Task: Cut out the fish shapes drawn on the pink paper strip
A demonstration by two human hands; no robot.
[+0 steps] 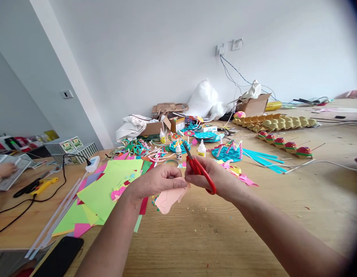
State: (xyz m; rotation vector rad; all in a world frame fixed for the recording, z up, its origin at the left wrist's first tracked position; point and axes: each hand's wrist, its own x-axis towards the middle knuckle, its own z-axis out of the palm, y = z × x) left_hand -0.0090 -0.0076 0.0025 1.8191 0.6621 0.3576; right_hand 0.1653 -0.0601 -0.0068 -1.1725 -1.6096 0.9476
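My left hand (163,179) pinches a piece of pale pink paper (168,201) between thumb and fingers. The paper hangs down below the hand, with a curved outline drawn on it and a cut edge. In my right hand (211,175) is a pair of scissors (200,169) with red handles, the dark blades pointing up and away. My right fingertips meet the top edge of the paper beside my left thumb. Just beyond the hands stand two small white glue bottles (201,149), one with a dark cap area hidden by clutter.
Coloured paper sheets (109,188) lie left of my hands, with a black phone (58,256) nearer. A yellow glue gun (44,187) and cords lie farther left, near another person's hand (5,171). Egg cartons (282,122), painted carton pieces (290,147) and blue strips (264,157) sit right.
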